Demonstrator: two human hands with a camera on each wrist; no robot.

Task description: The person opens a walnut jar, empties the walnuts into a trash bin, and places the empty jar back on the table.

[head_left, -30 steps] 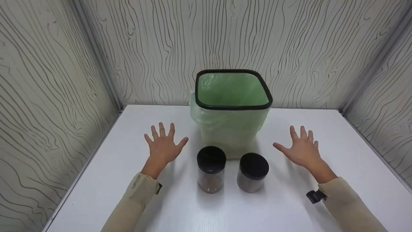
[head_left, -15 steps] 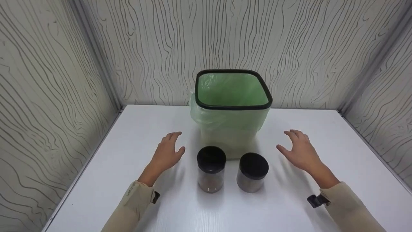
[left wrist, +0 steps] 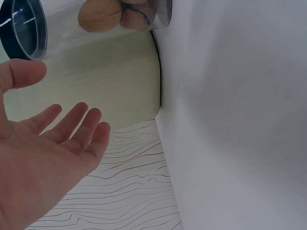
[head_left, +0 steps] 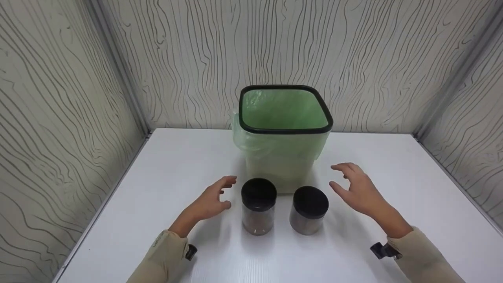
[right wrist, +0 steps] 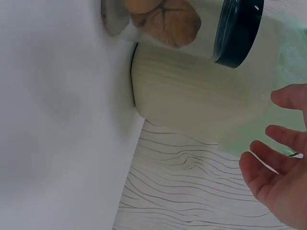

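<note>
Two clear jars with black lids stand upright on the white table, a taller left jar (head_left: 258, 206) and a shorter right jar (head_left: 308, 210). Brown walnut-like pieces (right wrist: 170, 23) lie at the bottom of the shorter one in the right wrist view; similar rounded brown pieces (left wrist: 100, 15) show inside the jar in the left wrist view. My left hand (head_left: 209, 201) hovers just left of the taller jar, fingers relaxed and thumb apart. On the other side, my right hand (head_left: 361, 192) is held to the right of the shorter jar, fingers slightly bent. Neither hand touches anything.
Right behind the jars stands a pale square bin (head_left: 279, 167) with a black rim and a light green bag (head_left: 255, 143) folded over its edge. Wood-grain panels (head_left: 188, 59) enclose the white table (head_left: 251, 259) at the back and sides.
Both hands were spread flat with fingers splayed; their fingers have relaxed and turned inward. The left hand has moved right and nearer to the taller jar. The jars and bin stay put.
</note>
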